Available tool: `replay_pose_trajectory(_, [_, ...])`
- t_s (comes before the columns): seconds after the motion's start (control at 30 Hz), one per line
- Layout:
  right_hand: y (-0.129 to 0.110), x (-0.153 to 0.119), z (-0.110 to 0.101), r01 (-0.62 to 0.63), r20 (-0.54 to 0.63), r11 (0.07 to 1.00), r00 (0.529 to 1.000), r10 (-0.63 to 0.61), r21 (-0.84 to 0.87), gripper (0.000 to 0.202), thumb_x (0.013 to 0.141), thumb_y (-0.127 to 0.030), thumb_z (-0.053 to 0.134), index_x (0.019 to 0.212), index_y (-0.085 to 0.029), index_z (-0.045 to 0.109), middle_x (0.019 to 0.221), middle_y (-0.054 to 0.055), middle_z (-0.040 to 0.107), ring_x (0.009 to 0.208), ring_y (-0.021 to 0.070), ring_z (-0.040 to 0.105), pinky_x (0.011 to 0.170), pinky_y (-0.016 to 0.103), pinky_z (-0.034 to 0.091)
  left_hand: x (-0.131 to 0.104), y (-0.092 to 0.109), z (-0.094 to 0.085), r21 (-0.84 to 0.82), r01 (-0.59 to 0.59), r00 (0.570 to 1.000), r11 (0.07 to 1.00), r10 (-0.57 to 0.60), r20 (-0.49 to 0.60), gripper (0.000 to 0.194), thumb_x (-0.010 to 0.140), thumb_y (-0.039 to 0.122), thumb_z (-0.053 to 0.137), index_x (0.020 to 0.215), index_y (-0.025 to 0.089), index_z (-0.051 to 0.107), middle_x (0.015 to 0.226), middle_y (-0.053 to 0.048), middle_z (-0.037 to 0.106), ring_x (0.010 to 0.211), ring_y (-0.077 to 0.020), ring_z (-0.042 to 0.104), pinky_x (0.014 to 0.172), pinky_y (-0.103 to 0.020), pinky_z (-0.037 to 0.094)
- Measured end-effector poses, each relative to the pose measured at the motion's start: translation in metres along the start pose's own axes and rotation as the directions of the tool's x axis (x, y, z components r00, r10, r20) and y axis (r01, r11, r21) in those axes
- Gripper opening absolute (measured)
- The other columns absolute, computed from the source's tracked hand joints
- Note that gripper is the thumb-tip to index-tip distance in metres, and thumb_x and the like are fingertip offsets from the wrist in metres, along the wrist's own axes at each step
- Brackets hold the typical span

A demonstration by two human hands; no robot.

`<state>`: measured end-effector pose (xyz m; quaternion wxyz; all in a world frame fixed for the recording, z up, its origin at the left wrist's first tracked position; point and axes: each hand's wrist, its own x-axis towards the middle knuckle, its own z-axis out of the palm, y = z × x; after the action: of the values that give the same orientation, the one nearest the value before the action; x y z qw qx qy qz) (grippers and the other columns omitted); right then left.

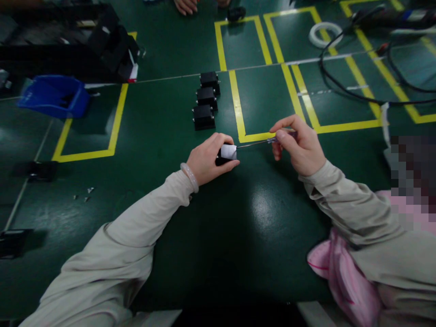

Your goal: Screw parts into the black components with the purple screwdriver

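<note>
Fingers and thumb of my left hand point(208, 159) are wrapped round a small black block point(223, 161) with a white face, low over the green table. Pinched in my right hand point(299, 145) is a screwdriver point(262, 141) with a thin metal shaft and a see-through handle. Its shaft lies nearly level, and the tip meets the right side of the block, by the white face. Beyond my left hand, three similar black blocks point(204, 117) with small metal studs on their sides stand in a row.
Left of my arm lie several small screws point(86, 199) and black parts point(36, 170). A blue bin point(56, 96) and a black rack point(102, 45) stand farther back. Yellow tape marks rectangles; a white tape roll point(325, 35) and black cable point(340, 84) lie right. Another person's hand point(186, 5) rests opposite.
</note>
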<state>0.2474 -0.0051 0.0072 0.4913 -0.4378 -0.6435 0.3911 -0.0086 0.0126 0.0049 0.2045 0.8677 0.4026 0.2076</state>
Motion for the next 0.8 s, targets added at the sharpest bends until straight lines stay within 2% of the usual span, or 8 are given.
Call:
replay_pose_trajectory(0.23, [0.0004, 0.0002, 0.0009, 0.021, -0.001, 1.000, 1.000, -0.021, 0.002, 0.034, 0.093, -0.058, 0.063, 0.094, -0.026, 0.055, 0.053, -0.006, 0.054, 0.040, 0.0110, 0.051, 0.039, 0.028, 0.041, -0.0004, 0.0003, 0.0001, 0.002, 0.000, 1.000, 1.000, 0.000, 0.000, 0.035, 0.090, 0.042, 0.066, 0.113, 0.019, 0.054, 0.110, -0.007, 0.064, 0.100, -0.0230, 0.063, 0.087, -0.038, 0.051])
replay_pose_trajectory(0.43, [-0.0027, -0.0003, 0.0010, -0.008, -0.008, 1.000, 1.000, 0.008, 0.022, 0.035, 0.092, -0.058, 0.065, 0.097, -0.025, 0.055, 0.056, -0.006, 0.054, 0.042, 0.0115, 0.052, 0.040, 0.029, 0.042, -0.0005, -0.0004, 0.0006, 0.000, -0.011, 1.000, 1.000, 0.012, -0.014, 0.035, 0.089, 0.042, 0.066, 0.113, 0.019, 0.054, 0.109, -0.007, 0.064, 0.100, -0.0228, 0.063, 0.087, -0.038, 0.051])
replay_pose_trajectory(0.6, [-0.0033, 0.0001, 0.0016, -0.052, 0.000, 0.997, 0.999, 0.053, 0.048, 0.036, 0.092, -0.060, 0.063, 0.091, -0.026, 0.055, 0.046, -0.009, 0.041, 0.036, 0.0116, 0.045, 0.037, 0.029, 0.040, -0.0005, -0.0004, 0.0001, -0.009, -0.014, 1.000, 1.000, 0.014, -0.012, 0.035, 0.090, 0.043, 0.066, 0.113, 0.019, 0.054, 0.110, -0.007, 0.063, 0.099, -0.0227, 0.063, 0.085, -0.037, 0.051])
replay_pose_trajectory(0.8, [-0.0032, -0.0004, 0.0013, -0.035, -0.003, 0.999, 0.999, 0.035, 0.004, 0.033, 0.092, -0.058, 0.064, 0.097, -0.027, 0.053, 0.054, -0.006, 0.052, 0.042, 0.0130, 0.051, 0.041, 0.031, 0.041, 0.0002, 0.0012, -0.0010, -0.004, 0.015, 1.000, 1.000, -0.015, 0.008, 0.035, 0.089, 0.043, 0.066, 0.113, 0.020, 0.054, 0.110, -0.007, 0.063, 0.100, -0.0230, 0.063, 0.087, -0.038, 0.051])
